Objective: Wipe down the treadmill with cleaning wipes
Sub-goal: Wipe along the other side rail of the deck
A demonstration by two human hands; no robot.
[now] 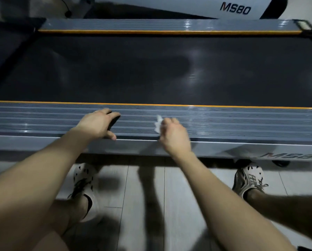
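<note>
Wipe [158, 124], crumpled white, lies on the treadmill's [224, 149] near ribbed rail [242, 122], gripped in my right hand [173, 134]. Left hand [97, 125] rests on the same rail, fingers loose, holding nothing. Dark belt [133, 69] beyond. Shoes [84, 180] on floor [178, 187] below.

Treadmill [151, 69]: lies crosswise straight ahead at 12 o'clock, its length running from 9 to 3 o'clock.
Belt [79, 78]: dark and matte, flat, with pale patches of sheen toward 3 o'clock.
Near side rail [242, 122]: grey, ribbed lengthwise, an orange strip on its belt edge; at the belt's 6 o'clock side.
Far side rail [133, 24]: same grey ribbing and orange strip, at the belt's 12 o'clock side; black end cap at its 3 o'clock end.
Side frame [224, 149]: silvery face below the near rail, lettering toward 3 o'clock, partly cut off.
Cleaning wipe [158, 124]: white, crumpled, on the near rail, pinched by the right hand [173, 133], poking out at its 10 o'clock.
</note>
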